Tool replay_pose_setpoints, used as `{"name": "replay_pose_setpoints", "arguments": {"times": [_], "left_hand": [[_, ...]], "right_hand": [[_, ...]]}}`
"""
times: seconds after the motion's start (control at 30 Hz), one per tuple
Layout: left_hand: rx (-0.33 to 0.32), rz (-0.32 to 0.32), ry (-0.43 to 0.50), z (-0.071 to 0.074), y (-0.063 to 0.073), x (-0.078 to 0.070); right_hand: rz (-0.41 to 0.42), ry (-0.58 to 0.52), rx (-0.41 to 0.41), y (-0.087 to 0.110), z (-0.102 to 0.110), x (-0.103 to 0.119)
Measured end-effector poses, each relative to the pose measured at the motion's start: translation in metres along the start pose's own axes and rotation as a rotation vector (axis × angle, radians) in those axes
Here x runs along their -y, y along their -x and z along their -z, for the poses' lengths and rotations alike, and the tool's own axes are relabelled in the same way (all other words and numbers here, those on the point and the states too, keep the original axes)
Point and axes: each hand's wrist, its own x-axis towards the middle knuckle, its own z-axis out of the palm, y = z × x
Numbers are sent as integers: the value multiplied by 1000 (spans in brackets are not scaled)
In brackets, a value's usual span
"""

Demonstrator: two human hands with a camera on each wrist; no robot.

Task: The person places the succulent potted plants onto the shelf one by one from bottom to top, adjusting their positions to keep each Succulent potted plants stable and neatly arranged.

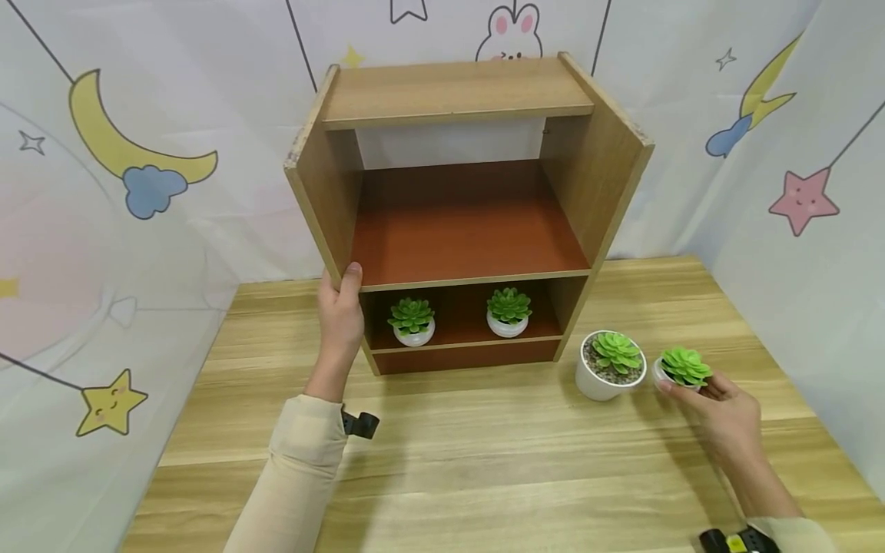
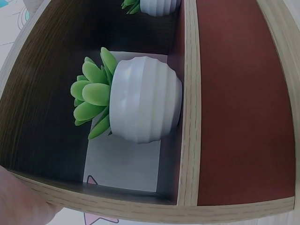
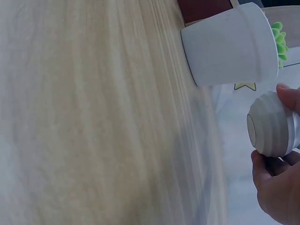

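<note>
My left hand (image 1: 342,319) grips the left side panel of a wooden shelf unit (image 1: 452,275), thumb on its front edge. On the lower shelf stand two small potted succulents, a left one (image 1: 412,321) and a right one (image 1: 508,311), both in white pots. In the left wrist view the nearer pot (image 2: 145,99) shows its ribbed side. At the right, my right hand (image 1: 731,415) holds a small potted succulent (image 1: 683,366) by its white ribbed pot (image 3: 269,124), which is raised off the table in the right wrist view. Beside it stands a larger potted succulent (image 1: 601,382).
The shelf unit stands on a wood-grain table (image 1: 442,461), with a red-brown upper shelf (image 1: 470,223) over the lower one. Behind and on both sides hangs a white cloth (image 1: 228,246) printed with moons, stars and a rabbit.
</note>
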Motion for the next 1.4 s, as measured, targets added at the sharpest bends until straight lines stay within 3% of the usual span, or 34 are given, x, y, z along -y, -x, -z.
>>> {"name": "replay_pose_setpoints", "arguments": {"times": [0.57,1.0,1.2,1.4], "left_hand": [[9,18,-11,0,0,2],[-3,16,-24,1,1,2],[-2,8,-24,1,1,2],[-1,0,-22,1,0,3]], "right_hand": [[45,-111,-14,10,-12,20],[107,-136,-84,19,-29,37],[147,-212,-88,25,-36,43],[139,-234,-108,31,-43,51]]}}
